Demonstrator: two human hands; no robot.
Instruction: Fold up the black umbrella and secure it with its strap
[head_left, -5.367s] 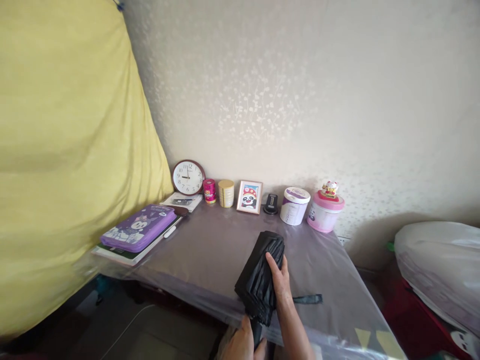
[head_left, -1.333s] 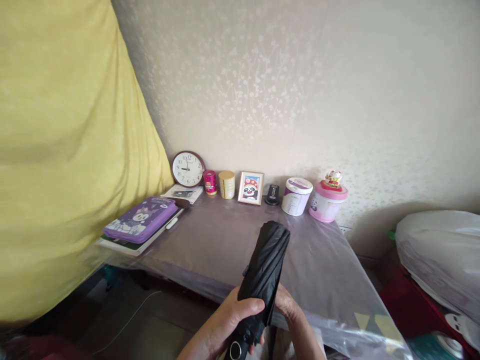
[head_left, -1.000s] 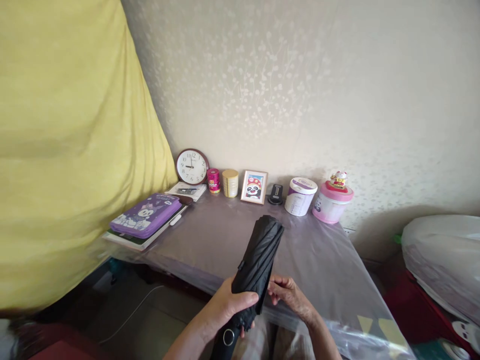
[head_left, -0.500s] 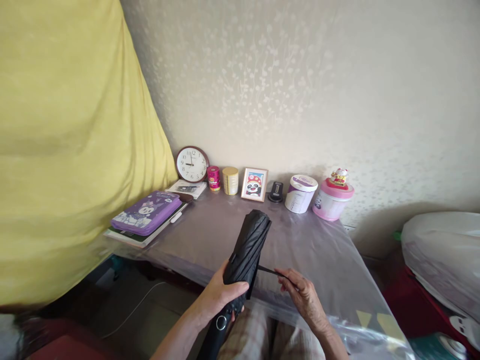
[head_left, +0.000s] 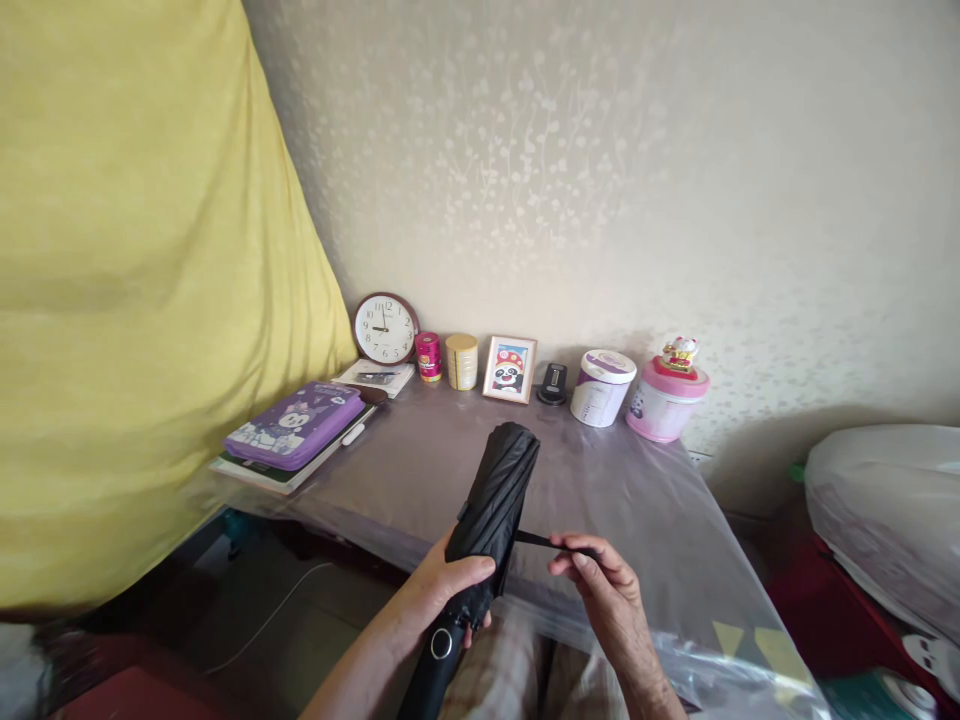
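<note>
A folded black umbrella point(head_left: 496, 490) slants over the front edge of the table, its top pointing away from me. My left hand point(head_left: 450, 590) is wrapped round its lower folds, just above the handle point(head_left: 431, 665) with a silver-ringed button. From the umbrella's right side a thin black strap point(head_left: 535, 539) stretches out sideways. The strap's outer end is pinched between the thumb and fingers of my right hand point(head_left: 600, 590). Part of my left fingers is hidden behind the umbrella.
Along the wall stand a clock point(head_left: 385, 328), a pink can point(head_left: 428, 357), a yellow can point(head_left: 462, 362), a framed panda picture point(head_left: 509, 370) and two tubs, one white and purple point(head_left: 602, 388), one pink point(head_left: 666, 402). A purple case point(head_left: 294, 426) lies at left on the plastic-covered table point(head_left: 630, 500).
My right hand has turned slightly and its fingers have shifted on the strap, which stays stretched out. The umbrella has moved only a little in my left hand.
</note>
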